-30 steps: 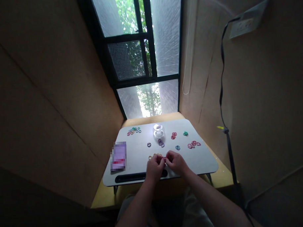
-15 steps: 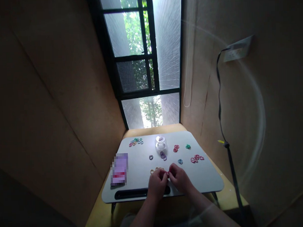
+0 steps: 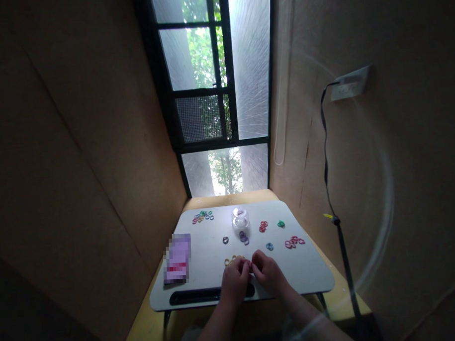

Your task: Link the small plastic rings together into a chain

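Observation:
My left hand [image 3: 236, 278] and my right hand [image 3: 267, 272] meet near the front of the white table [image 3: 200, 256], fingers pinched together on a small red ring [image 3: 250, 265] between them. Yellow rings [image 3: 227, 262] lie just behind my left hand, partly hidden by it. Beyond my hands are purple rings [image 3: 244, 237], a dark ring [image 3: 225, 240] and blue rings [image 3: 269, 246]. Red rings [image 3: 263, 226], pinkish-red rings [image 3: 294, 242] and a green bunch [image 3: 280, 223] lie to the right.
A clear container [image 3: 240, 220] stands at the back middle, with mixed coloured rings [image 3: 202, 217] to its left. A blurred purple packet [image 3: 178, 258] lies at the left. The table's black slot [image 3: 194, 296] runs along the front. A cable [image 3: 326, 152] hangs at the right wall.
The view has shifted slightly, so the table sits a little lower in the picture. Both hands remain together around the small red ring, with little visible change in their grip.

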Available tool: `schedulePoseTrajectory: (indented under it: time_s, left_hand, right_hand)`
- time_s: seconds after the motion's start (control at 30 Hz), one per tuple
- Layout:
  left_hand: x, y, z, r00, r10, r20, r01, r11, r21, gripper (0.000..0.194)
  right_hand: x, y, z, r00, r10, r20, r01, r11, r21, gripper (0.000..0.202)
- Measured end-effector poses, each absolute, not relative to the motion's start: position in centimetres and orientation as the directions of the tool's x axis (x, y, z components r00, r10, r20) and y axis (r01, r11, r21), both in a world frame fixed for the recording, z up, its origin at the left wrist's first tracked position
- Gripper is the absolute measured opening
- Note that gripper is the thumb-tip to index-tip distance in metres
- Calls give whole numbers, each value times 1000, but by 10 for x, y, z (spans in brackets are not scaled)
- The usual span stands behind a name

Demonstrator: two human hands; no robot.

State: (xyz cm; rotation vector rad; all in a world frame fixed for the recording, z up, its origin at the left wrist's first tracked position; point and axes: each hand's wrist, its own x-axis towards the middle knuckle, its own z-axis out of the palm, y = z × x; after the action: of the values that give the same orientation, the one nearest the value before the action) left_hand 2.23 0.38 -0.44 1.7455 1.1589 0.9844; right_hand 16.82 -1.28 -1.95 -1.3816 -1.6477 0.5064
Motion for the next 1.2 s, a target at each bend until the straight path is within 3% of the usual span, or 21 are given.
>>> schedulePoseTrajectory:
  time_s: [0.63,1.2]
  left_hand:
    - [21,4,1,227,945,235,313,-299,902,12]
    - [21,4,-8,213,948,235,291,-291,911,21]
  right_hand:
    - [169,-14,-21,3,913,408,602,324,-730,4]
    - [172,-11,-18,44,928,370,489,303,-818,4]
